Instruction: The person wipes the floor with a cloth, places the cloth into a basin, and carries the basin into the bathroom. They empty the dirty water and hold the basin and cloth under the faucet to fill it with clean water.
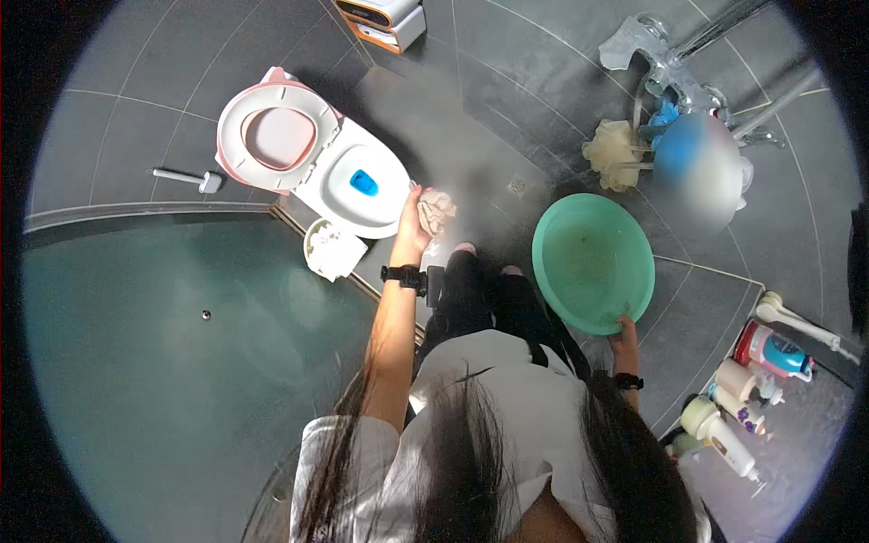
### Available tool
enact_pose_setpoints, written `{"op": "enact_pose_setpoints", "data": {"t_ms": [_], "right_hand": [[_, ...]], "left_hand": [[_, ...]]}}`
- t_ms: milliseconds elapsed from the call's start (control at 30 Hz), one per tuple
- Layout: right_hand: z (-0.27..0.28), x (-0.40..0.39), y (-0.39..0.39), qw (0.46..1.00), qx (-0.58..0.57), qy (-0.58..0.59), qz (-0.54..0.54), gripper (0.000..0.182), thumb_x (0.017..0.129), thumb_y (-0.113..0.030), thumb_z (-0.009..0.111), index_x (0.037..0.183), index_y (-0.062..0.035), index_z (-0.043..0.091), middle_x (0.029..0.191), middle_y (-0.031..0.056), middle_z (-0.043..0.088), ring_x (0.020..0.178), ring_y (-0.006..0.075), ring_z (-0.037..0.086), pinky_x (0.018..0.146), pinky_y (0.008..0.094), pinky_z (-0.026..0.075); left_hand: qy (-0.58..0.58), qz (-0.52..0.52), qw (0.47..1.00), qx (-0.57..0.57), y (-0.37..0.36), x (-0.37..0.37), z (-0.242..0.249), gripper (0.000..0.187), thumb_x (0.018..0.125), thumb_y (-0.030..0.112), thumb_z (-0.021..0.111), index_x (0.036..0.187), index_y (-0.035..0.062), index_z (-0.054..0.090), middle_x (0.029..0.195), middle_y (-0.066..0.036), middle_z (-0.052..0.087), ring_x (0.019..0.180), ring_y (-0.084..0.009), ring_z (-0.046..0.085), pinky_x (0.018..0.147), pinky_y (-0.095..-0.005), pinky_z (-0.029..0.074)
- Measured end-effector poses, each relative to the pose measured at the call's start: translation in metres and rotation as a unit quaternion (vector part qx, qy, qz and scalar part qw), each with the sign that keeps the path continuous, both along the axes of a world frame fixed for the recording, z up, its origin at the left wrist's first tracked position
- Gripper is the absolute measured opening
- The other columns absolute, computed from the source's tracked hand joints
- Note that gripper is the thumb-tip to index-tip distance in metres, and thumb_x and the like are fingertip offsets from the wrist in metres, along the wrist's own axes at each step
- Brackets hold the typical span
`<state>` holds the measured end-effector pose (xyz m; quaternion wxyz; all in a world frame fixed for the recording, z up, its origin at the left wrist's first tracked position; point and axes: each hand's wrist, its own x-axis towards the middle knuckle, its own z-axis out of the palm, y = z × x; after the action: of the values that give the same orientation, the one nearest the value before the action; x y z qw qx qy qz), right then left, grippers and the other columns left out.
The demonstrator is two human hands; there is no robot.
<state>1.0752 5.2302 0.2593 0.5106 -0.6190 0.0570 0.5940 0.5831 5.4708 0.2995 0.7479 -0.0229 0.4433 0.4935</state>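
Observation:
My left hand (412, 224) is closed around a crumpled beige cloth (436, 211), beside the front rim of the white toilet (392, 185). Blue water shows in the toilet bowl, and its pink-and-white lid and seat (226, 145) are raised. At the right, my right hand (625, 335) grips the near rim of a round green basin (593, 201). The basin is tilted toward me, and its inside shows no clear contents. The fingers of my right hand are partly hidden by the rim.
A waste bin (312, 262) with white paper stands left of the toilet. A brush (186, 177) is on the wall. Shower fittings (670, 68) and a cream bath puff (611, 154) hang at upper right. Several bottles (778, 351) line a ledge. A glass panel (181, 380) fills the left.

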Motion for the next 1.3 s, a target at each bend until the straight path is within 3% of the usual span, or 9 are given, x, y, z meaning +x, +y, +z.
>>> {"op": "enact_pose_setpoints", "data": {"t_ms": [100,300,400,500,700,767,1100,1233,1300], "right_hand": [[-0.013,0.020,0.009,1.000,-0.011,-0.026,0.000,0.058,0.076,-0.009,0.056,0.133,-0.0068,0.043,0.116,0.0109,0.055,0.105,0.0263,0.055,0.088,0.0405,0.050],[-0.047,0.081,0.040,0.992,-0.079,-0.029,0.091,0.044,0.081,-0.012,0.060,0.123,-0.0033,0.048,0.111,0.0087,0.057,0.101,0.0253,0.057,0.086,0.0375,0.049],[-0.155,0.147,0.025,0.985,0.036,0.026,0.169,0.031,0.087,-0.010,0.055,0.117,-0.0090,0.050,0.116,0.0098,0.054,0.105,0.0263,0.054,0.089,0.0379,0.047],[-0.069,0.121,0.053,0.911,0.068,-0.213,0.347,0.037,0.085,-0.015,0.056,0.121,-0.0097,0.049,0.123,0.0078,0.050,0.113,0.0251,0.049,0.094,0.0387,0.041],[-0.025,0.086,0.098,0.976,0.064,0.048,0.203,0.053,0.078,-0.020,0.060,0.127,-0.0054,0.047,0.121,0.0060,0.050,0.112,0.0231,0.049,0.095,0.0390,0.040],[-0.104,0.114,0.077,0.977,0.049,0.007,0.209,0.052,0.078,-0.017,0.059,0.126,-0.0033,0.047,0.120,0.0071,0.051,0.108,0.0239,0.052,0.092,0.0390,0.043],[-0.078,0.081,0.090,0.979,0.012,0.031,0.200,0.050,0.074,-0.008,0.057,0.123,0.0000,0.049,0.112,0.0081,0.056,0.104,0.0261,0.055,0.088,0.0402,0.047],[-0.139,0.116,0.063,0.920,0.150,-0.100,0.347,0.051,0.072,-0.009,0.059,0.122,-0.0010,0.050,0.113,0.0084,0.055,0.105,0.0273,0.054,0.088,0.0397,0.046],[-0.131,0.110,0.065,0.972,0.025,0.002,0.233,0.052,0.071,-0.010,0.059,0.122,-0.0014,0.051,0.114,0.0085,0.055,0.105,0.0279,0.053,0.088,0.0393,0.045]], "left_hand": [[-0.012,0.017,1.000,-0.003,0.006,0.013,-0.006,0.030,0.094,0.039,0.050,0.099,0.0114,0.059,0.089,-0.005,0.067,0.079,-0.0211,0.066,0.058,-0.0325,0.053],[-0.009,0.085,0.996,0.001,-0.018,0.067,-0.017,0.032,0.094,0.040,0.050,0.101,0.0106,0.060,0.093,-0.005,0.067,0.083,-0.0217,0.065,0.063,-0.0337,0.054],[-0.014,0.070,0.997,0.011,-0.033,0.085,-0.010,0.038,0.093,0.044,0.050,0.099,0.0076,0.057,0.092,-0.010,0.067,0.086,-0.0247,0.067,0.073,-0.0358,0.055],[0.018,0.068,0.998,-0.001,-0.048,0.100,-0.001,0.045,0.094,0.049,0.047,0.098,0.0054,0.058,0.090,-0.009,0.068,0.083,-0.0229,0.067,0.072,-0.0337,0.055],[0.030,0.095,0.995,-0.015,-0.068,0.091,0.001,0.038,0.094,0.046,0.047,0.098,0.0095,0.058,0.089,-0.007,0.068,0.081,-0.0221,0.067,0.069,-0.0337,0.055],[0.049,0.108,0.993,-0.022,-0.075,0.080,-0.012,0.036,0.094,0.045,0.048,0.097,0.0104,0.058,0.089,-0.006,0.068,0.081,-0.0217,0.067,0.068,-0.0337,0.055],[0.085,0.125,0.988,-0.013,-0.090,0.067,0.005,0.029,0.095,0.038,0.050,0.094,0.0105,0.059,0.086,-0.004,0.067,0.077,-0.0193,0.067,0.065,-0.0317,0.055],[0.088,0.131,0.987,-0.010,-0.100,0.072,0.004,0.029,0.095,0.037,0.048,0.095,0.0104,0.057,0.087,-0.004,0.066,0.078,-0.0186,0.066,0.065,-0.0315,0.054],[0.088,0.144,0.986,-0.012,-0.102,0.074,0.002,0.029,0.096,0.037,0.048,0.096,0.0096,0.057,0.088,-0.005,0.066,0.078,-0.0192,0.066,0.065,-0.0319,0.055]]}}
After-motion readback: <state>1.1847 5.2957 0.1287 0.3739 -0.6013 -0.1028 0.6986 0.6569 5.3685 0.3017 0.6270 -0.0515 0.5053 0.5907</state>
